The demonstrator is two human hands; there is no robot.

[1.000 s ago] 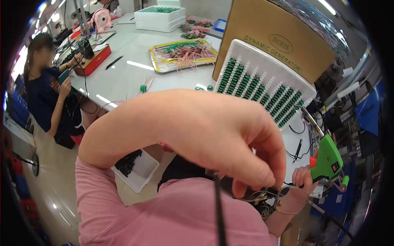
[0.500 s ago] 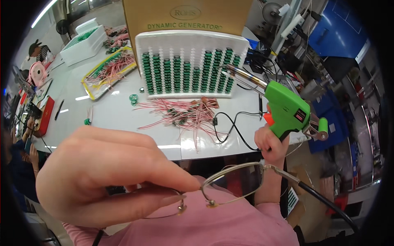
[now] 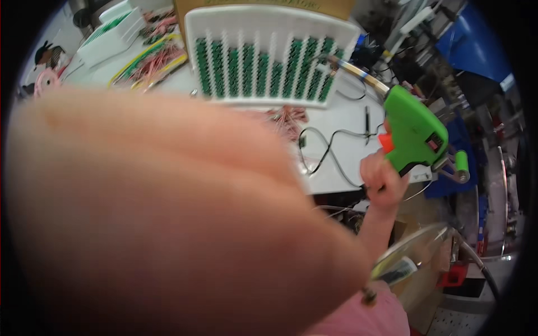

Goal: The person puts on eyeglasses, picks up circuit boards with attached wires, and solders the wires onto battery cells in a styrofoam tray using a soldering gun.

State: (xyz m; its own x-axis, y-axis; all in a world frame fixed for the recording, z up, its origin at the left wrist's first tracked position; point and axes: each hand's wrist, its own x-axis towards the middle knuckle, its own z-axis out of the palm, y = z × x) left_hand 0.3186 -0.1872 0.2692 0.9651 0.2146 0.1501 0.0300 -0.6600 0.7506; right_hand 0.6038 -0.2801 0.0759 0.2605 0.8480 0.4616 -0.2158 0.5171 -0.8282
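Note:
My left hand, large and blurred close up, is closed on a pair of thin metal-framed eyeglasses. One lens and a dark-tipped temple stick out to the right beyond its fingertips; the other half is hidden behind the hand. At the right, my right hand grips the handle of a green soldering gun with an orange trigger. Its metal barrel points up and left, its tip in front of the right end of a white foam tray. Columns of small green coil-like parts fill that tray.
A brown carton stands behind the foam tray. Pinkish wires lie before it, partly covered by my left hand. A black cable loops over the white table. At far left are a yellow-edged tray of wired parts and a white foam box.
My left hand has come much closer, bringing the eyeglasses right and down in the view and covering more of the table. The whole view has shifted; my right hand still holds the soldering gun.

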